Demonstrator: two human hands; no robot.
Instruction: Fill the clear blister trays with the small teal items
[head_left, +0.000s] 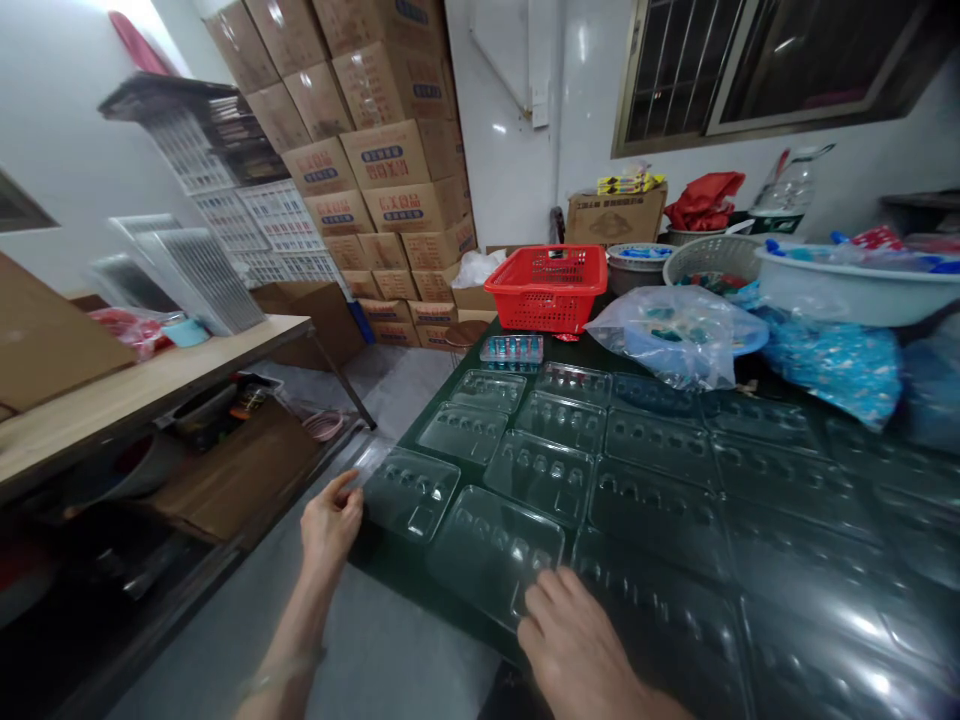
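Observation:
My left hand (332,517) is at the table's left edge, its index finger and thumb apart and nothing visible between them. Beside its fingertips lies a clear plastic blister tray (412,492) with a row of moulded pockets. My right hand (568,630) has its fingers bent together at the near right corner of another clear blister tray (491,548), seeming to grip its rim; the fingertips are partly hidden. More clear blister trays (544,470) lie in rows across the dark green table. At the far end, one tray (512,350) holds small blue and red pieces.
A red plastic basket (547,290) stands at the table's back, beside a bagged blue basin (667,335) and a pale basin (855,285). Stacked cartons (412,155) line the back wall. On the left is a wooden bench (150,380), with floor between.

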